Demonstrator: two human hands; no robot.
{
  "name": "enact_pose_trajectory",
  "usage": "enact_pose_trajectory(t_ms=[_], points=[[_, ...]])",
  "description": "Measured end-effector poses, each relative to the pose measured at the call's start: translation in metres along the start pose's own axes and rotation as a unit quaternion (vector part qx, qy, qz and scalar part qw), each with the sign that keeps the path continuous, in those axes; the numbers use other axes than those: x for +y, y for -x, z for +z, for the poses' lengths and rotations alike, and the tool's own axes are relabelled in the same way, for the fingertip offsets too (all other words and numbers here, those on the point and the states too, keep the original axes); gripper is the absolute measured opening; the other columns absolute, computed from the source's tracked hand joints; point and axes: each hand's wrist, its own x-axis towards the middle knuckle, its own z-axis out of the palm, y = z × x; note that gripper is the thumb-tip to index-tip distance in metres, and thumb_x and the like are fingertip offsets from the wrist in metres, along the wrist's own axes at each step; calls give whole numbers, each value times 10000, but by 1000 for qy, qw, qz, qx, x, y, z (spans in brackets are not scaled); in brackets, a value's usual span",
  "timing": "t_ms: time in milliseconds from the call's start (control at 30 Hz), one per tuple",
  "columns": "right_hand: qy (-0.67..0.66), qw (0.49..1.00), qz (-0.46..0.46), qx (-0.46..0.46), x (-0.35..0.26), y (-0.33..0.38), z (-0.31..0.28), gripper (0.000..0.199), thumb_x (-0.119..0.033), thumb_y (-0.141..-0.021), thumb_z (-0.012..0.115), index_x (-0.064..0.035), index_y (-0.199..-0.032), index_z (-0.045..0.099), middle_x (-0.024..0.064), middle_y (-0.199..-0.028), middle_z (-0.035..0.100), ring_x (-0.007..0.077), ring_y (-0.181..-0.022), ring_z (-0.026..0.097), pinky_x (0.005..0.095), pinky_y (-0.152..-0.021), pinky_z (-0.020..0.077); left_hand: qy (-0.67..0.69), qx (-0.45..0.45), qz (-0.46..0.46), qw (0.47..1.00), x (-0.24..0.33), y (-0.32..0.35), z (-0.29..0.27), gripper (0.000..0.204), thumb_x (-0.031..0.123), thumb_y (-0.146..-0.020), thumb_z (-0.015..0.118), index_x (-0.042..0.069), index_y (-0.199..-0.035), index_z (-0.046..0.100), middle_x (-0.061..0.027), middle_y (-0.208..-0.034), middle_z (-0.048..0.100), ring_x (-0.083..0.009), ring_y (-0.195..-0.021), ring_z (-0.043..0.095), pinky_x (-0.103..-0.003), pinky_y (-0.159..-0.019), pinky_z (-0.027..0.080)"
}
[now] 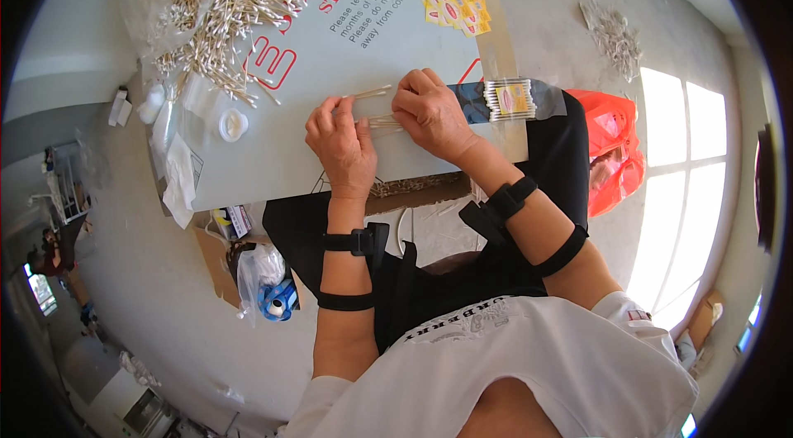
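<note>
My left hand (337, 139) is over the near part of the table, its fingers pinched on cotton swabs (369, 92) that stick out to the right. Just right of it, my right hand (429, 111) is closed, with its fingertips on the ends of a few more cotton swabs (382, 121) lying between the two hands. Its fingers partly hide how many it grips. A flat clear pack of cotton swabs (510, 99) with a yellow label lies to the right of my right hand, at the table's edge.
A large heap of loose cotton swabs (223, 12) spills from a clear bag at the far left. Small yellow cards (454, 0) lie at the far right. A round white tub (233, 125) stands left. Red plastic bags (611, 149) sit beyond the right edge, and an open carton (219, 264) below left.
</note>
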Motion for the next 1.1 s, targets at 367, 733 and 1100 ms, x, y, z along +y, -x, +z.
enact_pose_trajectory(t_ms=[367, 733, 1100], points=[[-83, 982, 167, -13, 29, -78, -14, 126, -92, -796, 726, -12, -864, 656, 100, -817, 607, 199, -715, 617, 329, -649, 496, 71, -53, 8, 996, -23, -34, -6, 309, 61, -713, 736, 98, -1012, 665, -52, -1046, 574, -288, -1045, 506, -422, -914, 394], [103, 979, 160, 68, 67, -208, 51, 285, -291, -815, 679, -34, -939, 678, 166, -924, 668, 342, -910, 647, 440, -773, 514, 128, -53, 40, 990, -33, -55, 9, 174, 66, -696, 746, 150, -804, 639, 15, -860, 562, -230, -875, 496, -366, -790, 388], [92, 974, 129, -162, 62, -170, 19, 152, -208, -761, 660, -69, -821, 676, 136, -794, 681, 334, -765, 663, 439, -696, 529, 121, -38, 39, 991, -35, -55, 7, 175, 66, -699, 744, 158, -800, 634, 33, -862, 566, -229, -883, 501, -373, -785, 382]])
